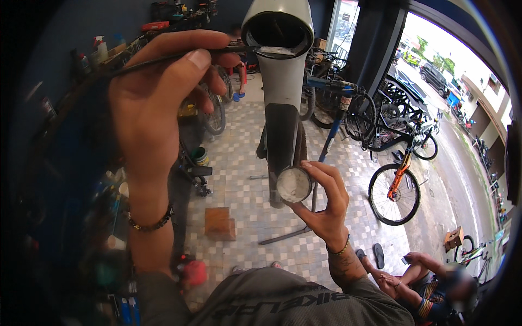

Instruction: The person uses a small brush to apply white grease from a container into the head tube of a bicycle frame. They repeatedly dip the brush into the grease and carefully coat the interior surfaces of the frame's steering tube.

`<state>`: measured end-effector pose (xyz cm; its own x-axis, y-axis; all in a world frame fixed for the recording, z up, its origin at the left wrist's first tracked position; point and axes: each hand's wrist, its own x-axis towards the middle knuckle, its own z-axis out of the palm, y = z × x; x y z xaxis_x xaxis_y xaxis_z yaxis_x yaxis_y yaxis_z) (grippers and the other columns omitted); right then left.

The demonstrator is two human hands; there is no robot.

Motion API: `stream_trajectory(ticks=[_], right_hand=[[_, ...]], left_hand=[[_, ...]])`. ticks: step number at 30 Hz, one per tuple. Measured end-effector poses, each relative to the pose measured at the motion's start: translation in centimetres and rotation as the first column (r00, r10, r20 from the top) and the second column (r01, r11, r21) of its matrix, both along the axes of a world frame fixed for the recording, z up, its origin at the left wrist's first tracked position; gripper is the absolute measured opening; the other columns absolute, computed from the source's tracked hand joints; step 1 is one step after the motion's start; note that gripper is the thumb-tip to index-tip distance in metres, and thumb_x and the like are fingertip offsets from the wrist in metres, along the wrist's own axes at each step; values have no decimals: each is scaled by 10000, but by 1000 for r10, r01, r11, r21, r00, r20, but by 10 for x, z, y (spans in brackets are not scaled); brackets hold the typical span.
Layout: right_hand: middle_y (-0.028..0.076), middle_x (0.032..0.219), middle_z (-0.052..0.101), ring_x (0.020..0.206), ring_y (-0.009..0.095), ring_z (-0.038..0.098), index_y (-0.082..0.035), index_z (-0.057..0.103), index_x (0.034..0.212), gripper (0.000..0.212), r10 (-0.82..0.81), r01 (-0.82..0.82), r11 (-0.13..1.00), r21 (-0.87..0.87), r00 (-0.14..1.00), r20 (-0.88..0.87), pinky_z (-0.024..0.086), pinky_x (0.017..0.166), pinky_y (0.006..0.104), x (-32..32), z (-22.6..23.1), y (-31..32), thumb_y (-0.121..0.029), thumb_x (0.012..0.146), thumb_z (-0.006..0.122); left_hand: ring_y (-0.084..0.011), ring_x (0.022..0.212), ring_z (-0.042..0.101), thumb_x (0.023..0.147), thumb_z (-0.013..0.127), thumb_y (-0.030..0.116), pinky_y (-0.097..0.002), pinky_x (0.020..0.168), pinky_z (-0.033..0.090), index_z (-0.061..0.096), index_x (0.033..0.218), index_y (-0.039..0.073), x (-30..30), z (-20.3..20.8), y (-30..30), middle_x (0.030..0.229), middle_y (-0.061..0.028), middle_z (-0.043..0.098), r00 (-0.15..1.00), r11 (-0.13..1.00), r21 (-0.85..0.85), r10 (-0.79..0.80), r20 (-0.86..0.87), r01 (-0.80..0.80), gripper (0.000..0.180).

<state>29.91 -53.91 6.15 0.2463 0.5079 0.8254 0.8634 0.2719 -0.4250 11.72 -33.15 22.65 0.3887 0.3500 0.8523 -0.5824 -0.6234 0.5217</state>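
My left hand, raised at the upper left, pinches a thin dark stick-like tool, perhaps a brush. Its far end reaches the lower rim of an open round tube end on a pale grey and black bicycle frame. Whitish paste shows along that rim; whether it lies on the tool or on the rim I cannot tell. Between the fingers of my right hand is a small round tub of whitish paste, tilted so its open top faces me. The tub is close in front of the frame's lower part.
A blue repair stand rises right of the frame, its legs spread on the tiled floor. Bicycles, one with an orange fork, stand at the right. A seated person is at the lower right. A wooden box sits on the floor.
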Motion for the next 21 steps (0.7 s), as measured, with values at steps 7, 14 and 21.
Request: stream_trajectory(ticks=[7, 14, 21], right_hand=[[199, 1332, 698, 1241, 334, 708, -9, 682, 1355, 718, 2, -2, 1000, 5, 1000, -29, 578, 1049, 420, 6, -7, -3, -12, 686, 943], [190, 1333, 696, 1225, 327, 710, -11, 686, 1352, 714, 27, -26, 999, 23, 999, -20, 581, 1033, 410, 8, -9, -1, 2, 683, 936], [182, 1332, 697, 1211, 311, 713, -17, 692, 1344, 701, 39, -37, 998, 40, 998, -45, 593, 1010, 395, 11, -16, 3, -2, 689, 943]], left_hand=[[-131, 828, 716, 1056, 607, 161, -254, 633, 521, 763, 1256, -20, -20, 29, -11, 1057, -161, 817, 979, 971, 171, 183, -83, -167, 311], [-123, 822, 703, 1062, 608, 168, -241, 635, 507, 768, 1245, -19, -25, 39, -8, 1064, -159, 815, 950, 944, 252, 259, -172, -212, 306], [-122, 818, 700, 1058, 615, 163, -235, 642, 507, 779, 1217, -20, -26, 45, -28, 1063, -161, 813, 937, 911, 317, 320, -137, -265, 293]])
